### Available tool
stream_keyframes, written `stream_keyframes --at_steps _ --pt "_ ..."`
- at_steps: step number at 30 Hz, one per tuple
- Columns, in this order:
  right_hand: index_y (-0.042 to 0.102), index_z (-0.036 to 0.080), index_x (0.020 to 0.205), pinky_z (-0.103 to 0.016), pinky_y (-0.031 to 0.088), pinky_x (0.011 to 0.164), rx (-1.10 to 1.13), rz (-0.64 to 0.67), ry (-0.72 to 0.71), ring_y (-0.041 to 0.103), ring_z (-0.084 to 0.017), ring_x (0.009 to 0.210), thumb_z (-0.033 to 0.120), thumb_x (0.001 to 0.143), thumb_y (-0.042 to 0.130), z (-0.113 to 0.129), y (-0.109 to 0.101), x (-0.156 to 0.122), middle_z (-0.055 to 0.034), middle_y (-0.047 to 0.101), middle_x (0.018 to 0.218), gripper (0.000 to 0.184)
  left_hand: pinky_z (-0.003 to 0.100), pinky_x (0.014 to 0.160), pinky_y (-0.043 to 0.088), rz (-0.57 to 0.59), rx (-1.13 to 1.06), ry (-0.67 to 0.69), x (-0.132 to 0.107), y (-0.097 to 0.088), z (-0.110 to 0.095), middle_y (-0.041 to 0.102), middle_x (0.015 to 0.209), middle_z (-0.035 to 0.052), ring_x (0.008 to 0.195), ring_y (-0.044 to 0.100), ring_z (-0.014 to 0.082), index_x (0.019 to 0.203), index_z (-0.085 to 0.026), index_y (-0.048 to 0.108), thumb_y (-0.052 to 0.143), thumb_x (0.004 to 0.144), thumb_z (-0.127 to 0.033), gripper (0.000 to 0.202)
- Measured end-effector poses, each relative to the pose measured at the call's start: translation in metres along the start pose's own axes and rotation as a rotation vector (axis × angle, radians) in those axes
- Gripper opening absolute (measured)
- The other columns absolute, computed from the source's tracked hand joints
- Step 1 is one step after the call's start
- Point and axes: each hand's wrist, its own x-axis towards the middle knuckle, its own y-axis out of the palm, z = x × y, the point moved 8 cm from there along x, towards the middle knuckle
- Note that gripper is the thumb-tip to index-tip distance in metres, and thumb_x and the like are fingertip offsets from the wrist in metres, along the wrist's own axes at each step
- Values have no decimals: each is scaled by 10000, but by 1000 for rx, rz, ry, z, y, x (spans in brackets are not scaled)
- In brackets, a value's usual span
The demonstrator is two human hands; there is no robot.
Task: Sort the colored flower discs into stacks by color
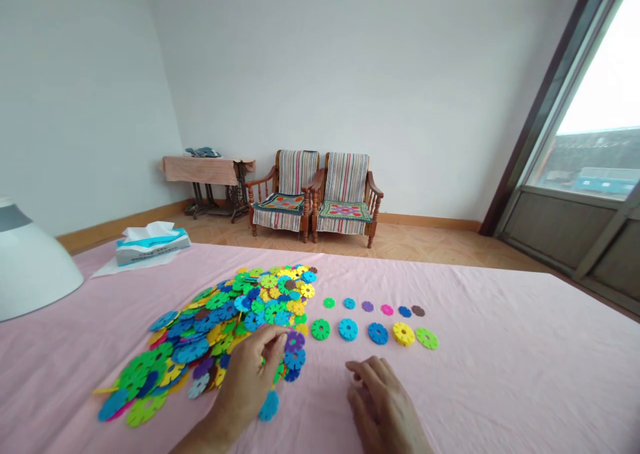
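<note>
Left hand (249, 379) on the near edge of the disc pile (220, 327), thumb and fingertips (278, 338) pinched at a purple disc (295, 341) on the pile's right edge; whether lifted clear or just touched, cannot tell. Right hand (383, 401) resting palm down on the pink cloth (500, 374), fingers loosely curled, holding nothing, just right of the pile and well short of the sorted rows.

Pile spread across the cloth's left half: green, blue, yellow, purple notched discs overlapping one another. One blue disc (269, 406) lying apart, just beside the left wrist.

Right of the pile, two rows laid flat, discs apart from each other. Near row of large ones: green (321, 329), blue (348, 329), blue (378, 333), yellow (403, 334), light green (427, 338). Far row of small ones (367, 306): green, blue, purple, pink, blue, brown.

Tissue box (153, 242) at the cloth's far left edge. White dome (30, 267) at the left border. Beyond, two wooden chairs (315, 201) against the wall, a small table (207, 174) left of them, window (595, 141) at right.
</note>
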Motion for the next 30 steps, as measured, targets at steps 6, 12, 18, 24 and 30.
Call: stream_keyframes --at_steps 6,12,18,24,30 --pt "408 241 1326 -311 533 738 11 -37 -154 625 -201 849 231 837 575 12 0 -6 -84 629 1044 517 208 452 419 327 -468 -333 -28 59 1 625 554 -4 447 557 116 785 -153 618 601 786 -473 321" --pt "423 221 1317 -286 526 672 -41 62 -277 644 -200 795 372 816 651 22 8 -5 -78 665 986 570 202 415 424 378 -616 -428 -40 75 -8 616 588 -11 404 550 92 807 -142 591 675 692 -564 445" --pt "517 219 1231 -270 496 634 -54 94 -263 634 -193 740 372 798 664 26 12 -6 -64 677 908 482 205 413 437 376 -647 -456 -44 81 -3 595 594 -31 395 543 84 814 -154 580 703 643 -607 499" --pt "568 235 1120 -272 458 632 -49 153 -193 631 -191 736 387 767 673 24 13 1 -45 679 891 398 203 442 438 404 -632 -409 -44 83 -8 602 594 -29 426 546 87 804 -164 588 689 698 -546 409" --pt "567 239 1099 -264 444 616 -9 113 -193 626 -185 726 354 716 704 23 10 0 -24 675 868 422 231 489 487 386 -478 -285 -42 74 -12 633 643 -3 491 596 125 824 -179 611 599 814 -436 258"
